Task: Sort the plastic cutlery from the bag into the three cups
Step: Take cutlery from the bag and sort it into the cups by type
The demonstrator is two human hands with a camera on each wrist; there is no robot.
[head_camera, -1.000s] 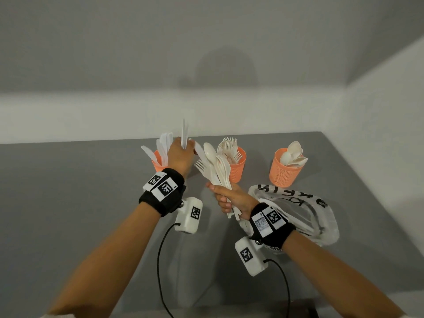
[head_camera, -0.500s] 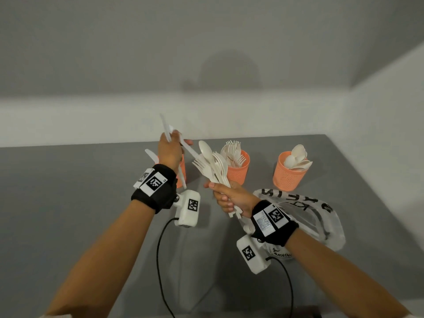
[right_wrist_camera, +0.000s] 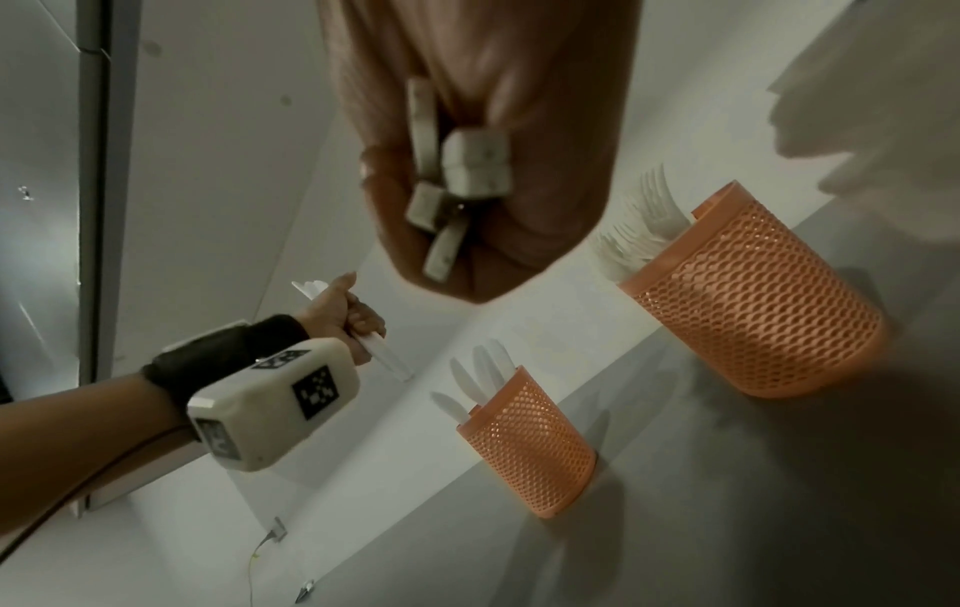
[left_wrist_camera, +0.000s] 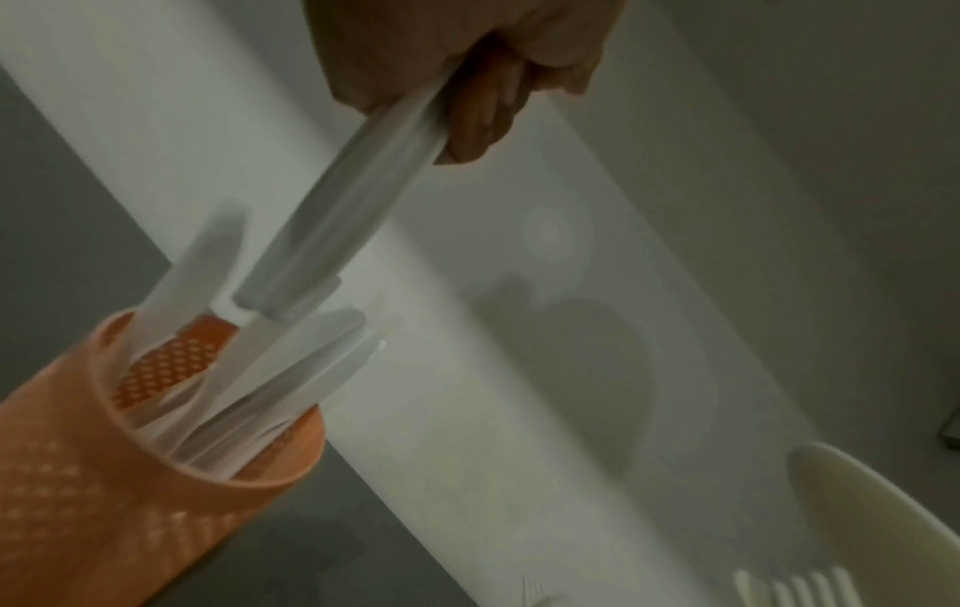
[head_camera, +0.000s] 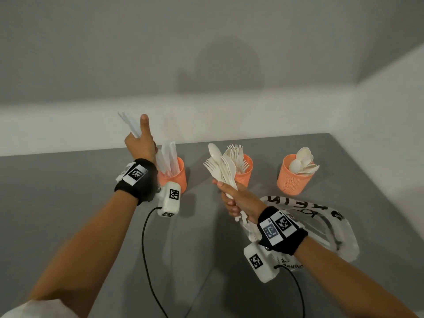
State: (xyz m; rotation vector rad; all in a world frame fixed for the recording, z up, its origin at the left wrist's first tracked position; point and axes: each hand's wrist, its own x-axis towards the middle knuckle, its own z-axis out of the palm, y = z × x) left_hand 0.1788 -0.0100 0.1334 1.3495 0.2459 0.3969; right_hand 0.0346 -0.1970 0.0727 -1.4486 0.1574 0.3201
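Three orange mesh cups stand in a row on the grey table: the left cup (head_camera: 174,175) holds knives, the middle cup (head_camera: 245,171) forks, the right cup (head_camera: 291,177) spoons. My left hand (head_camera: 142,143) grips a couple of white plastic knives (left_wrist_camera: 332,230), raised just above and left of the knife cup (left_wrist_camera: 156,443), handle ends pointing down toward its rim. My right hand (head_camera: 236,198) grips a bundle of white forks and spoons (head_camera: 221,166) in front of the fork cup (right_wrist_camera: 753,295). The clear printed bag (head_camera: 321,226) lies under my right wrist.
The table (head_camera: 57,203) ends at a pale wall behind the cups and another wall on the right. Black cables (head_camera: 146,249) run from the wrist cameras toward the near edge.
My left hand has lifted the knives away from the right hand's bundle and swung them up and left, over the knife cup. The right hand holds its bundle in about the same place.
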